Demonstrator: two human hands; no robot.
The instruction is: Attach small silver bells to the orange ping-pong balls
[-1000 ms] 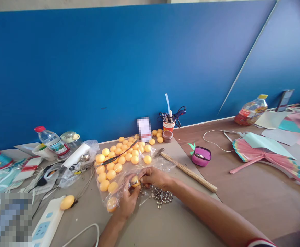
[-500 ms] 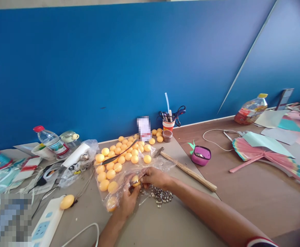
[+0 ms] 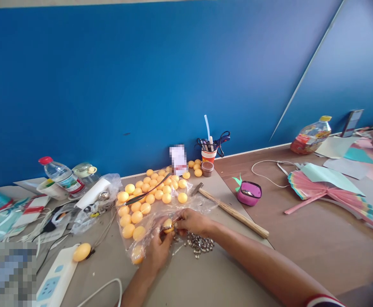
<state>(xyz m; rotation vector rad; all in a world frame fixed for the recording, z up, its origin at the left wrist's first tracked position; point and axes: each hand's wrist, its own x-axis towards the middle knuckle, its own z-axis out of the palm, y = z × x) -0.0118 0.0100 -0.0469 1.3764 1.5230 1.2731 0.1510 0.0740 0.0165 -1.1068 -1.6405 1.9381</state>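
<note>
My left hand (image 3: pixel 160 246) clamps a ball (image 3: pixel 167 224), right hand (image 3: pixel 191 221) at its side, can't tell if gripping, metal bits (image 3: pixel 201 244) piled near.

This looks like an office workstation used for handicrafts. A tall blue partition (image 3: pixel 125 85) with a seam runs behind a long counter (image 3: pixel 186 283), and a white power strip (image 3: pixel 57 273) and cables lie at the left. A paper cup (image 3: pixel 208 156) holds pens. Orange balls (image 3: pixel 145 208), a pile of small shiny pieces (image 3: pixel 200 244), a hammer (image 3: pixel 237 214) and a pleated pink fan (image 3: pixel 321 192) suggest craft work.
</note>
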